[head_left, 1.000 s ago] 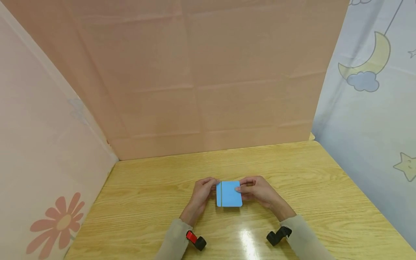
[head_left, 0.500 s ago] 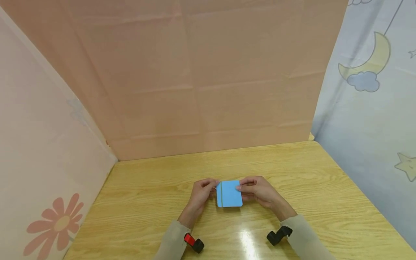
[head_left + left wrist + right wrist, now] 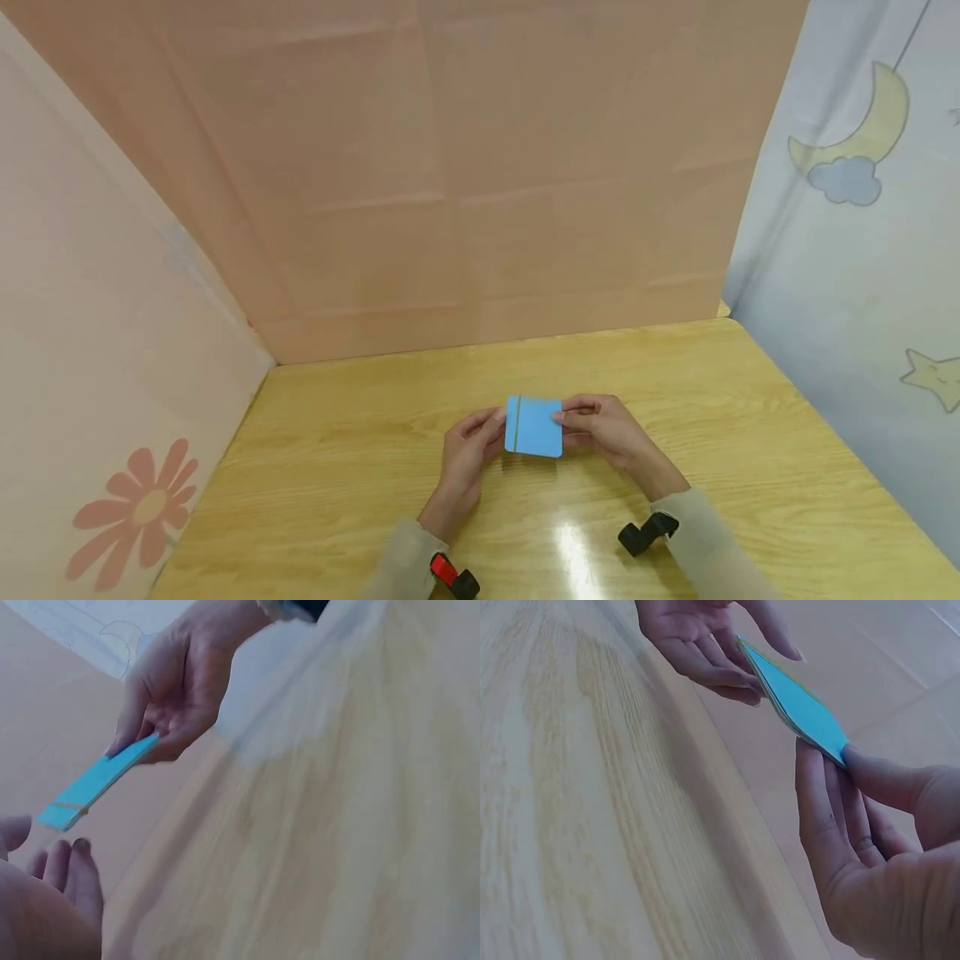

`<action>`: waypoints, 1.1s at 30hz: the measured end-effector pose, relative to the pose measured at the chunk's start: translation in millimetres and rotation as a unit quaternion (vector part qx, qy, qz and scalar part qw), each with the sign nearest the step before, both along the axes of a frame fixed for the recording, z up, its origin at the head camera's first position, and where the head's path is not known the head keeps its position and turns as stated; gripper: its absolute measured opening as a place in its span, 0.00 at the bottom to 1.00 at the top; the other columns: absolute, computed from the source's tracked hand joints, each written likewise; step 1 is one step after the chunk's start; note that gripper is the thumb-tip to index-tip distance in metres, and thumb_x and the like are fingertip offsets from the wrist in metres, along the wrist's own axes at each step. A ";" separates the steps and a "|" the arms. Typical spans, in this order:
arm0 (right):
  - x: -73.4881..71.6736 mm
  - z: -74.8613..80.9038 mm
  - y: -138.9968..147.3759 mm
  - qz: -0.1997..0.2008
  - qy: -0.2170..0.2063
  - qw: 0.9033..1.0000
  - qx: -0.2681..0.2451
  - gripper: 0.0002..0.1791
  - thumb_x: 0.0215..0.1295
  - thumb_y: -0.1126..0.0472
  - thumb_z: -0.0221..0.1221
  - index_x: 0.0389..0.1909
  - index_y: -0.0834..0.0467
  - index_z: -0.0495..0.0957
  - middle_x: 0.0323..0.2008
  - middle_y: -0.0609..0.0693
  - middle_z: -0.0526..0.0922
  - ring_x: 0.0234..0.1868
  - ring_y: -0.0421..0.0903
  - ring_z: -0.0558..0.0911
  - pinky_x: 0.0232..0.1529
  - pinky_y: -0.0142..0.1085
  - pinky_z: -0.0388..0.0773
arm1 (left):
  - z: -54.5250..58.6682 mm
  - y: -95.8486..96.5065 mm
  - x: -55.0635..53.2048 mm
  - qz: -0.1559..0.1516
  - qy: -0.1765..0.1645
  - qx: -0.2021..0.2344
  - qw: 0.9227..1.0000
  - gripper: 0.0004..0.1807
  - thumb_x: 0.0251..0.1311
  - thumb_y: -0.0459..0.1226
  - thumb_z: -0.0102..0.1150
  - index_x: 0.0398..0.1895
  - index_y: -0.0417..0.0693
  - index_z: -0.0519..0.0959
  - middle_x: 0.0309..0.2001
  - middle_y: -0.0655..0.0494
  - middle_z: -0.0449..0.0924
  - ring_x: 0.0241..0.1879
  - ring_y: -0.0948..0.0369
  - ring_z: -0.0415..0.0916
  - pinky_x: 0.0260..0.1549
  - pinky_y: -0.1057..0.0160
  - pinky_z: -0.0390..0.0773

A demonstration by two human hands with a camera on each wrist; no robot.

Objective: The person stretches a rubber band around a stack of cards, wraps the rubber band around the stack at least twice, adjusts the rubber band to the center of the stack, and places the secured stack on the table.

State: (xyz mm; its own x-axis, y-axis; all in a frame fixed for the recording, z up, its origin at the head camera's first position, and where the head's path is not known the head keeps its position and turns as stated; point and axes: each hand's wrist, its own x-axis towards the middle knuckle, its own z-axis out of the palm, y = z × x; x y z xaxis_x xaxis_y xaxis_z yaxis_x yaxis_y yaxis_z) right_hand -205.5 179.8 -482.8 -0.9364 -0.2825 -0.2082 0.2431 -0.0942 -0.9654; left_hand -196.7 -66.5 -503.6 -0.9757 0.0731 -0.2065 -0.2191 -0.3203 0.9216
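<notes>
A small square blue notebook with rounded corners is held up above the table. Several thin layers show along its edge in the right wrist view, and a narrow yellowish elastic band runs round it near the left side. My right hand pinches the right side, thumb on top and fingers underneath. At the banded end is my left hand. Both wrist views show its thumb and fingers spread apart around that end, with a gap between the thumb and the notebook.
The wood-grain table spreads beneath both hands. A peach cloth hangs behind it, with printed cloths at left and right. Black wrist mounts stick out from the sleeves.
The notebook has risen a little in the head view and now slants down to the right. My left thumb and fingers, earlier at its upper left corner, have drawn slightly back.
</notes>
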 end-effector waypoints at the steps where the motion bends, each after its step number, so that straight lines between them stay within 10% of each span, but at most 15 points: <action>1: -0.4 1.5 0.3 -0.004 -0.001 1.000 -0.001 0.06 0.73 0.64 0.65 0.46 0.60 0.81 0.37 0.44 0.87 0.37 0.41 0.90 0.43 0.36 0.91 | 0.2 2.0 3.3 0.013 -0.003 0.013 1.000 0.25 0.68 0.43 0.70 0.60 0.34 0.82 0.50 0.51 0.90 0.49 0.60 0.88 0.53 0.63 0.88; 14: -2.6 10.9 6.5 -0.017 0.018 0.999 0.021 0.15 0.76 0.65 0.62 0.57 0.69 0.76 0.38 0.44 0.86 0.40 0.41 0.89 0.46 0.36 0.91 | -0.9 24.3 53.8 0.071 -0.035 0.114 0.990 0.32 0.72 0.40 0.65 0.72 0.30 0.71 0.66 0.35 0.79 0.66 0.47 0.81 0.64 0.58 0.83; 33: -0.7 10.3 2.3 -0.038 0.005 0.999 0.028 0.16 0.74 0.64 0.64 0.56 0.69 0.74 0.39 0.46 0.85 0.40 0.42 0.89 0.45 0.35 0.91 | -4.1 52.0 54.0 0.101 -0.060 0.142 0.983 0.25 0.74 0.39 0.63 0.66 0.30 0.76 0.55 0.39 0.87 0.57 0.53 0.87 0.60 0.59 0.85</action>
State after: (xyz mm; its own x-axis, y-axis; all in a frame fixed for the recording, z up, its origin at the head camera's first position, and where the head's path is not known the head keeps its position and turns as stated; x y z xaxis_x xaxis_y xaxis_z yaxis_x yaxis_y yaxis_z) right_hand -206.2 182.1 -472.5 -0.9571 -0.1980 -0.2117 0.2270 -0.0575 -0.9722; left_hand -142.7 -14.5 -507.7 -0.9463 -0.0492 -0.3196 -0.2252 -0.6092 0.7604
